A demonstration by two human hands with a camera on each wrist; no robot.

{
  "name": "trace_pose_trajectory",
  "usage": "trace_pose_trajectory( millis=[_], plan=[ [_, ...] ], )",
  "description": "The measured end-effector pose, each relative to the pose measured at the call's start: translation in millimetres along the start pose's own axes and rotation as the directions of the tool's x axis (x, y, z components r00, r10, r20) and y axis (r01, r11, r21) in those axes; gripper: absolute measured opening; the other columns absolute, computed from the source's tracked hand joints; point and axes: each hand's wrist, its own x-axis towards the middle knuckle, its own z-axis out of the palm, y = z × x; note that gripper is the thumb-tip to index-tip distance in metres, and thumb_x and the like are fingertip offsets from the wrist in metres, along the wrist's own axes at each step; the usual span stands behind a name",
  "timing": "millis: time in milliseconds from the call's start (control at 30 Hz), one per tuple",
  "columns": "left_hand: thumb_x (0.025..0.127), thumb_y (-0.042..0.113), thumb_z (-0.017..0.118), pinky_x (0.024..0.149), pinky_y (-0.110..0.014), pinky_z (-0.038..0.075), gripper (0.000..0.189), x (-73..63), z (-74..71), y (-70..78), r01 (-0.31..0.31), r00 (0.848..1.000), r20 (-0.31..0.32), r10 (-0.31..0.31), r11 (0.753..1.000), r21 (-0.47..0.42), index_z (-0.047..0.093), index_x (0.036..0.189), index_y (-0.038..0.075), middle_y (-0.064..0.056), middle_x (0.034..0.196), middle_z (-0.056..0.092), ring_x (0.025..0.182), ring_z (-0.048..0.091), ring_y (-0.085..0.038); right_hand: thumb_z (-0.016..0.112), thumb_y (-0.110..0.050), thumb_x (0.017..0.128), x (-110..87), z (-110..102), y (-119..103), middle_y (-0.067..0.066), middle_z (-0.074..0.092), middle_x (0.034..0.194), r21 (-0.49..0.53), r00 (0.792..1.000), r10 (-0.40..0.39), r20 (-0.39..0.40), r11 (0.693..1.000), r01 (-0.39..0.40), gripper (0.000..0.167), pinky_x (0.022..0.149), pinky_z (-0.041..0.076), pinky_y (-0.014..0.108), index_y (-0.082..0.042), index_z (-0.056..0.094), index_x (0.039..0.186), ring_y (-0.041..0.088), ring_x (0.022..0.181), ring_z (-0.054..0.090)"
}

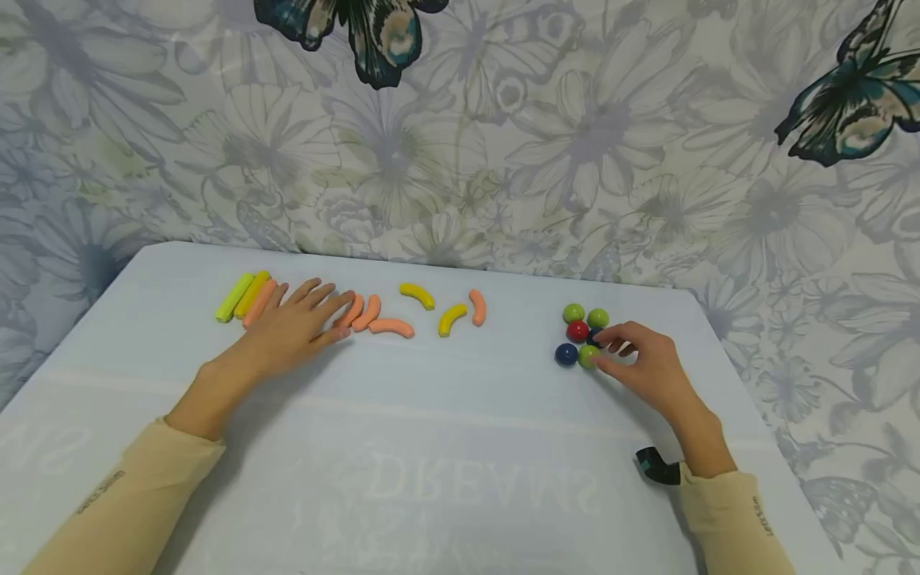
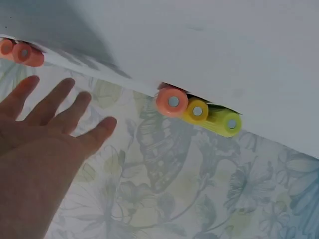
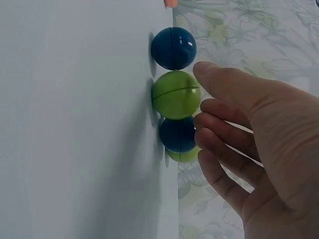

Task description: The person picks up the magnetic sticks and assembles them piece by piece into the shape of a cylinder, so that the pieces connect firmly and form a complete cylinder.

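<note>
The nearest green ball (image 1: pixel 588 357) sits on the table's (image 1: pixel 460 383) right side, beside a blue ball (image 1: pixel 566 354); the right hand (image 1: pixel 647 363) arches close beside it, fingers loosely curved, thumb parted, gripping nothing. The left hand (image 1: pixel 291 329) stretches forward, fingers spread, holding nothing, between an orange stick (image 1: pixel 258 304) and curved orange pieces (image 1: pixel 368 313).

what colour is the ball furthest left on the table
The ball is dark blue, seen best in the right wrist view.
</note>
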Motion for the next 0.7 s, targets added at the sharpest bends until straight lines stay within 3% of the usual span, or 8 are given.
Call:
trace_pose_trajectory(
  millis=[100,333,433,567,700],
  plan=[
    [0.106,0.034,0.065,0.117,-0.077,0.022,0.056,3.6,3.0,3.5,-0.026,1.0,-0.014,0.026,1.0,-0.001,0.052,0.153,0.007,-0.024,0.155,0.052,0.15,0.035,-0.05,0.091,-0.014,0.083,-0.5,3,-2,0.005,0.075,0.094,-0.018,0.999,0.015,0.035,1.0,-0.014,0.028,0.072,0.058,0.035,-0.009,0.077,0.107,0.019,0.081,0.065],
    [0.095,0.009,0.076,0.094,-0.06,0.051,0.022,11.4,2.9,9.6,-0.056,0.987,-0.154,0.055,0.998,-0.008,0.074,0.116,0.0,-0.018,0.119,0.073,0.121,0.061,-0.041,0.093,-0.015,0.081,0.1,6,-4,0.003,0.074,0.092,-0.039,0.998,0.008,0.057,0.999,-0.006,0.03,0.069,0.058,0.035,-0.01,0.078,0.106,0.018,0.078,0.064],
    [0.095,0.006,0.075,0.085,-0.054,0.055,0.016,16.3,2.1,11.5,-0.03,0.986,-0.163,0.023,0.999,-0.04,0.076,0.109,-0.001,-0.019,0.112,0.074,0.109,0.065,-0.041,0.093,-0.014,0.081,-0.7,6,-5,0.002,0.074,0.091,-0.033,0.997,0.01,0.077,0.999,-0.008,0.03,0.071,0.059,0.035,-0.01,0.078,0.107,0.018,0.079,0.066],
    [0.096,0.006,0.075,0.085,-0.051,0.055,0.012,19.8,0.9,14.4,0.034,0.991,-0.127,-0.046,0.995,-0.098,0.075,0.106,-0.001,-0.019,0.107,0.072,0.103,0.064,-0.039,0.092,-0.012,0.081,-2.2,7,-5,0.002,0.075,0.091,-0.017,0.995,0.003,0.098,1.0,-0.001,0.03,0.074,0.062,0.04,-0.008,0.078,0.107,0.019,0.08,0.069],
    [0.095,0.005,0.076,0.082,-0.049,0.053,0.009,19.5,0.8,15.6,0.061,0.988,-0.137,-0.076,0.992,-0.109,0.073,0.101,-0.001,-0.016,0.099,0.069,0.098,0.062,-0.037,0.092,-0.01,0.081,-0.7,8,-5,0.002,0.075,0.089,0.006,0.996,-0.017,0.087,1.0,0.017,0.03,0.075,0.063,0.042,-0.006,0.077,0.107,0.019,0.08,0.071]
  ],
)
